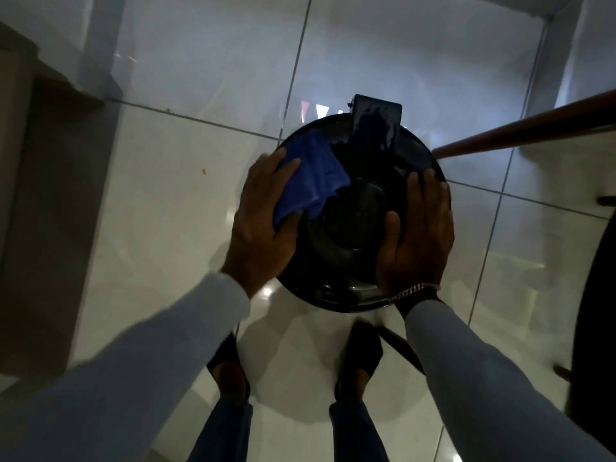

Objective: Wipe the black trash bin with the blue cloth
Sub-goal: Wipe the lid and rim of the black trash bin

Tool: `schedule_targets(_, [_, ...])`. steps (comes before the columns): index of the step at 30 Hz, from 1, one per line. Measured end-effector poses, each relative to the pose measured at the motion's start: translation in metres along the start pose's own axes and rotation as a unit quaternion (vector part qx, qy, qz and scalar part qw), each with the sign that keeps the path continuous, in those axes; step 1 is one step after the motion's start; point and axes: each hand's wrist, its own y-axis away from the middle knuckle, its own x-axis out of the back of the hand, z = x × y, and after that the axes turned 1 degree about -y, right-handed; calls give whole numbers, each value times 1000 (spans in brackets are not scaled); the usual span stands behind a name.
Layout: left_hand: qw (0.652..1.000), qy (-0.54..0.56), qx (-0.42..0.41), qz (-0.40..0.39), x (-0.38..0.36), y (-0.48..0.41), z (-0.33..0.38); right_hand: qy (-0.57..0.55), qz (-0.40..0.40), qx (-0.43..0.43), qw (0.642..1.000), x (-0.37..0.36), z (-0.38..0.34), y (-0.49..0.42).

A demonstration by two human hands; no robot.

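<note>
A round black trash bin (pixel 350 228) stands on the tiled floor right below me, seen from above, with a glossy lid and a flap (pixel 376 125) raised at its far side. My left hand (pixel 263 221) presses a crumpled blue cloth (pixel 313 175) against the lid's left part, fingers spread over the cloth. My right hand (pixel 416 235) lies flat on the lid's right rim, holding the bin steady. A chain bracelet sits on that wrist.
My two feet in dark sandals (pixel 360 358) stand just behind the bin. A brown wooden rail (pixel 520 128) reaches in from the right. A brown cabinet or step (pixel 43 195) runs along the left. A dark curved object (pixel 596 311) stands at the right edge.
</note>
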Motion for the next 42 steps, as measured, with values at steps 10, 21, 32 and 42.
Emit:
schedule_targets(10, [999, -9, 14, 39, -31, 41, 16, 15, 16, 11, 1000, -1, -3, 0])
schedule_targets(21, [993, 36, 61, 99, -30, 40, 0, 10, 51, -13, 999, -9, -7, -2])
schedule_targets(32, [956, 96, 218, 171, -110, 115, 70, 18, 49, -11, 999, -10, -4, -3])
schedule_targets(42, [950, 100, 214, 203, -77, 75, 45, 19, 58, -26, 998, -11, -12, -5])
